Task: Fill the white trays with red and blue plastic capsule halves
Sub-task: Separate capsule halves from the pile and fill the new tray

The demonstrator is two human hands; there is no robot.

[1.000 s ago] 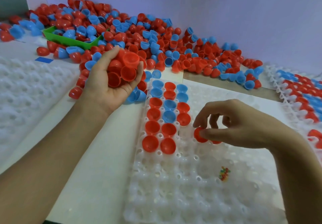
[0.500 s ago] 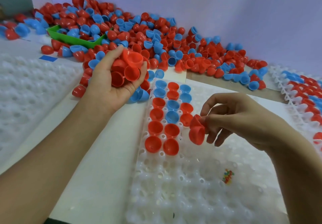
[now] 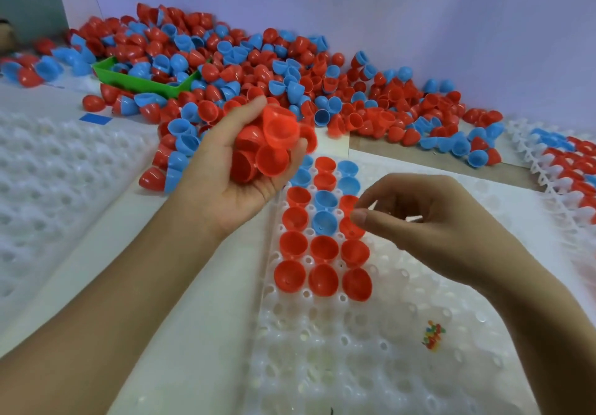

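Head view: left hand [image 3: 232, 169] grips red halves [image 3: 271, 146]; right hand [image 3: 429, 221], loosely curled, holds nothing; next, fill tray's [image 3: 322, 350] third column.

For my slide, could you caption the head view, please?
Left hand holds red halves; right hand hovers over tray.

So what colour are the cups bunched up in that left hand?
Red, all of them: the cups in the left hand, seen from the head camera.

Green bin [image 3: 146, 84], blue tape [image 3: 95, 119]
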